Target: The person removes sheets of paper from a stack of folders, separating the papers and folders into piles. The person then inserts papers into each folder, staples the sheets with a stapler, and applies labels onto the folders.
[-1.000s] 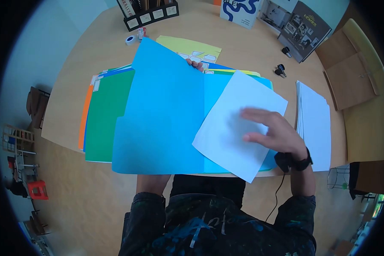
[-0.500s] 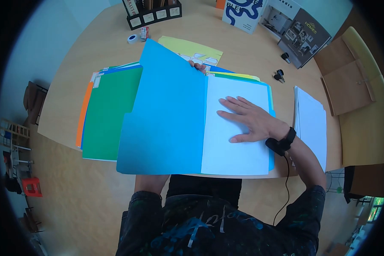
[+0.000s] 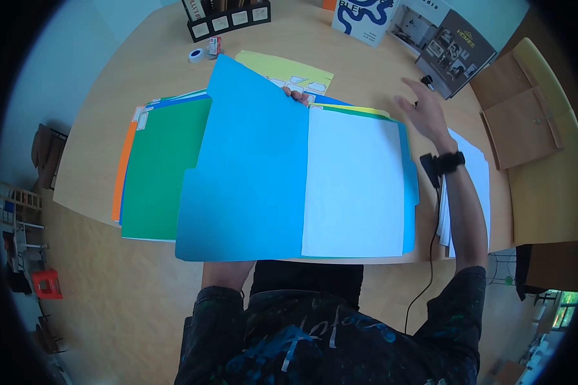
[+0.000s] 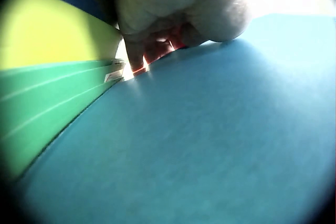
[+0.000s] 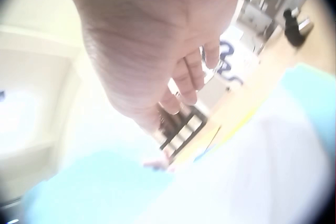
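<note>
A blue file folder [image 3: 250, 173] lies opened near the table's front edge, its left cover raised. My left hand [image 3: 295, 96] holds that cover from behind, with fingertips showing over its top edge; most of this hand is hidden in the head view. In the left wrist view, the fingers [image 4: 149, 50] bend against the blue sheet's edge. A white paper sheet [image 3: 353, 186] lies inside the folder on the right half. My right hand [image 3: 425, 115], fingers spread and holding nothing, is raised beyond the folder's upper right corner.
Green folders [image 3: 164, 173] are stacked at left with orange and blue ones. At right lies a white paper stack [image 3: 472, 192], partly behind the right forearm. Yellow label sheets [image 3: 289, 67], a tape roll [image 3: 196, 56], a desk organizer [image 3: 228, 22] and upright books [image 3: 456, 48] stand farther back.
The white sheet was tilted, then came square inside the folder under my right hand. That hand has since lifted off toward the upper right. My left hand keeps holding the cover.
</note>
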{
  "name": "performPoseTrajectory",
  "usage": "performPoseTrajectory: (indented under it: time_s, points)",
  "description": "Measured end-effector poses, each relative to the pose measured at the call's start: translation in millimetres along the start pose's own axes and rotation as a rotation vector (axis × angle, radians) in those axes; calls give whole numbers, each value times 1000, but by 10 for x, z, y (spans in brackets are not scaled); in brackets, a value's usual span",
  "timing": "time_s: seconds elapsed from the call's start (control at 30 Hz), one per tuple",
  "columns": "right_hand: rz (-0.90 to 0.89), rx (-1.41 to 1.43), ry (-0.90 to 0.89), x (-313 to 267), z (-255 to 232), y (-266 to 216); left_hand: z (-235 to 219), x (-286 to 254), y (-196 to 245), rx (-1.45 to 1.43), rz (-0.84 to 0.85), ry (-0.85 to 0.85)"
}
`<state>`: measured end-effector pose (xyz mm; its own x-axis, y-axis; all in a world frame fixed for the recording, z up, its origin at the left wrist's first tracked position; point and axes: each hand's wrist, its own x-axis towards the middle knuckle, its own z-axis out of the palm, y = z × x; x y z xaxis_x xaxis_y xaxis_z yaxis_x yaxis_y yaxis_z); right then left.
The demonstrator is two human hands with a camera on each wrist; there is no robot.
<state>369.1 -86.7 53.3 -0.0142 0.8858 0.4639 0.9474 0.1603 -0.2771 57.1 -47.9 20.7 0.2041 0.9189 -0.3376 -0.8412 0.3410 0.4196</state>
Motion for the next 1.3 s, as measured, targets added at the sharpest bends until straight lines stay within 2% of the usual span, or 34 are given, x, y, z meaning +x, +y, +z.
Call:
performPoseTrajectory:
  time_s: [0.03, 0.07, 0.13, 0.2, 0.27, 0.3, 0.37, 0.4, 0.47, 0.53, 0.57, 0.63, 0.73, 0.77, 0.83, 0.87, 0.93, 1.0, 1.03, 1.1, 1.13, 1.3]
  points:
    - [139, -217, -70, 31, 28, 199, 77, -56, 4, 79, 38, 70]
    - [278, -432, -141, 46, 51, 358, 75, -20, 16, 81, 38, 63]
    - [341, -404, -194, 28, 143, 601, 5, 110, 60, -77, -57, 105]
    - [396, -371, -267, 21, 187, 598, -19, 159, 17, -33, -20, 78]
    - [447, -353, -221, 11, 200, 566, -89, 198, -33, 12, 17, 64]
    - [447, -348, -229, 32, 193, 492, -100, 225, -49, 7, 17, 34]
    - [293, -192, -183, 111, 171, 298, -120, 223, -52, 11, 11, 3]
    - [287, -38, -197, 149, 146, 22, -97, 188, -26, -8, -15, 0]
    - [291, 267, -384, 218, 92, -537, -48, 89, -11, -18, -45, -6]
    - [110, 362, -368, 222, 322, -806, -24, -20, -10, -29, -7, -55]
    - [114, 369, -360, 243, 430, -916, -30, -7, -11, -18, -7, -58]
    - [-6, 302, -405, 313, 588, -1106, -109, 84, -29, -46, -10, -88]
    - [90, 192, -395, 345, 645, -1272, -283, 278, -67, -80, -25, -138]
    - [101, 200, -381, 342, 646, -1223, -319, 345, -70, -90, -34, -157]
    - [134, 378, -139, 333, 648, -990, -336, 421, -55, -121, -48, -193]
    - [161, 370, -74, 322, 610, -819, -272, 348, -16, -113, -54, -196]
    - [344, 370, -17, 290, 605, -339, -101, 117, 59, -24, -128, -71]
    - [567, 287, 81, 128, 492, -29, -140, 233, -24, -9, -108, -41]
    - [575, 288, 86, 44, 469, 137, -168, 295, -64, 3, -82, -12]
    - [577, 39, 123, -104, 496, 461, -185, 284, -66, 44, -80, -35]
    - [583, 42, 130, -146, 477, 574, -173, 280, -80, 75, -70, -55]
    - [577, -69, 31, -162, 380, 598, -161, 235, -55, 228, -9, -141]
